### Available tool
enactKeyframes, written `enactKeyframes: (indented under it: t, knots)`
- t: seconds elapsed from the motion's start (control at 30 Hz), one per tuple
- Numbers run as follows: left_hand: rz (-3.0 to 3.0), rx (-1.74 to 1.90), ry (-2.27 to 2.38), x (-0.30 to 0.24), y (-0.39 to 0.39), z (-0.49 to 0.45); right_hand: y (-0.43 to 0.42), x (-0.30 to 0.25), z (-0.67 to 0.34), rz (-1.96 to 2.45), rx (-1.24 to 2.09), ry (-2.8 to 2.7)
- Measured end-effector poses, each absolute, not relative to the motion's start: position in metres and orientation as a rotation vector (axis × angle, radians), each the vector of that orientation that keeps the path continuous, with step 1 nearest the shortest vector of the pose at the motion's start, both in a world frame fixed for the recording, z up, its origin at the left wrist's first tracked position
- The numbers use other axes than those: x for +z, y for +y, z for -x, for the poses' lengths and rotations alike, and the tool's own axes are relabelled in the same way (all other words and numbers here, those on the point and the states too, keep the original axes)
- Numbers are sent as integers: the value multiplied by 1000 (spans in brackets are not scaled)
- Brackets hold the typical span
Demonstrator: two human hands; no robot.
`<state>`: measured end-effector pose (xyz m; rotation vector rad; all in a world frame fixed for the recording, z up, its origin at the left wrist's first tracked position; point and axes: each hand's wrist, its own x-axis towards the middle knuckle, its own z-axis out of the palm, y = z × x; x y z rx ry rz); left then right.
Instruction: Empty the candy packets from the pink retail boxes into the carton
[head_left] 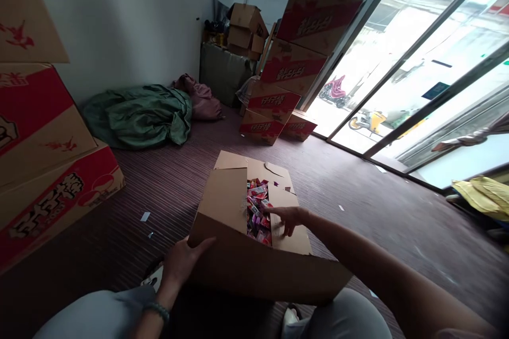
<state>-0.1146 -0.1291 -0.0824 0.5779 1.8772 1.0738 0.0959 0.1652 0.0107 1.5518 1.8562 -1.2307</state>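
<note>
A brown cardboard box (254, 267) stands on the floor between my knees, its top flaps partly parted. Through the gap I see several small colourful packets (257, 211). My left hand (181, 264) is wrapped round the box's near left corner. My right hand (287, 218) rests on the right flap at the edge of the gap, fingers stretched out flat, holding nothing.
Red-and-brown cartons (43, 169) are stacked at the left, and another leaning stack (294, 58) stands at the back. A green cloth heap (139, 114) lies by the wall. Glass doors (417, 74) run along the right. Paper scraps (145, 216) dot the striped carpet.
</note>
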Motion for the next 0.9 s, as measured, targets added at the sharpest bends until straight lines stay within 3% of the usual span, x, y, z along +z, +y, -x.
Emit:
enactKeyframes:
  t: [0.1, 0.27, 0.47, 0.57, 0.73, 0.9]
  knots:
    - [-580, 957, 2070, -84, -121, 113, 172, 26, -96, -1600, -1274, 1571]
    - [-452, 759, 2239, -86, -108, 108, 162, 38, -53, -1412, -726, 2000]
    - [-767, 824, 2803, -101, -94, 91, 167, 26, -53, -1166, -646, 2159]
    - [-780, 882, 2787, -122, -82, 87, 184, 14, -75, -1301, -741, 2162]
    - [-689, 460, 2918, -154, -69, 83, 244, -2, -93, -1783, -793, 2346]
    - [-790, 346, 2988, -163, -70, 84, 325, -25, -115, -2294, -861, 2349]
